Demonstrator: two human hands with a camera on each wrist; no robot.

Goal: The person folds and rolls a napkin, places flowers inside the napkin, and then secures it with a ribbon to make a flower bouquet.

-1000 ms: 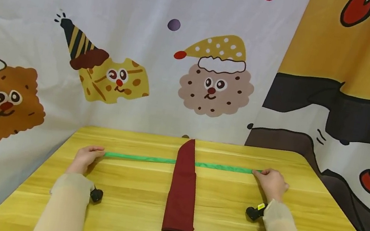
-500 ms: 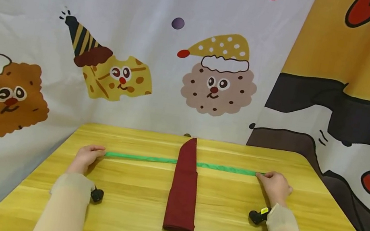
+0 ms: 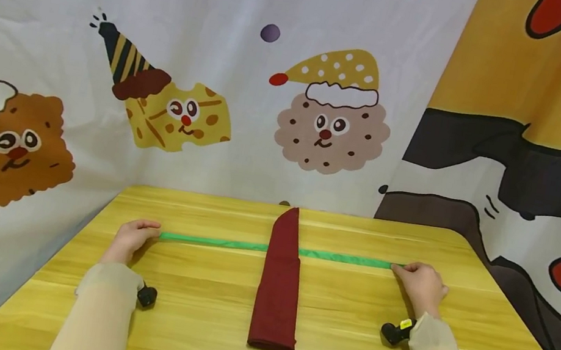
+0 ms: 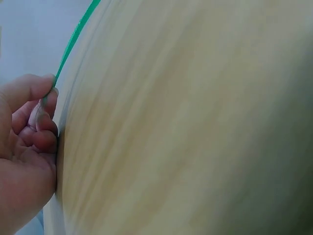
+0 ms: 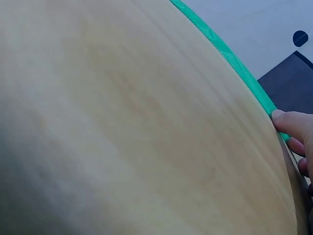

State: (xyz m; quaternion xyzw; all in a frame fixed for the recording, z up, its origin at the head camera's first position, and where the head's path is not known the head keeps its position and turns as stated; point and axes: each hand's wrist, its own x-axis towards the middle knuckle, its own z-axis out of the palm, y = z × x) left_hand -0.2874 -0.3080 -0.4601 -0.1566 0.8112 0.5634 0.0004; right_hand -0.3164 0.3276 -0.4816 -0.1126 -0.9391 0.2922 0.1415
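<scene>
A long, narrow green ribbon (image 3: pixel 213 242) stretches crosswise over the table. Its middle is hidden beneath a dark red cloth (image 3: pixel 277 304), folded into a long strip with a slanted far end. My left hand (image 3: pixel 131 240) pinches the ribbon's left end; in the left wrist view, thumb and index finger meet on the ribbon (image 4: pixel 73 41) while the other fingers curl in. My right hand (image 3: pixel 423 286) pinches the ribbon close to its right end, and in the right wrist view the thumb lies on the ribbon (image 5: pixel 230 56).
The wooden table (image 3: pixel 187 333) reaches back to a white curtain (image 3: pixel 218 16) printed with cartoon biscuits and cheese. A small black device (image 3: pixel 146 295) sits at the left wrist and another black device (image 3: pixel 395 332) at the right wrist.
My right hand has slid a little to the right along with the ribbon's end. The left hand and the red cloth hold their places; the head view has shifted slightly.
</scene>
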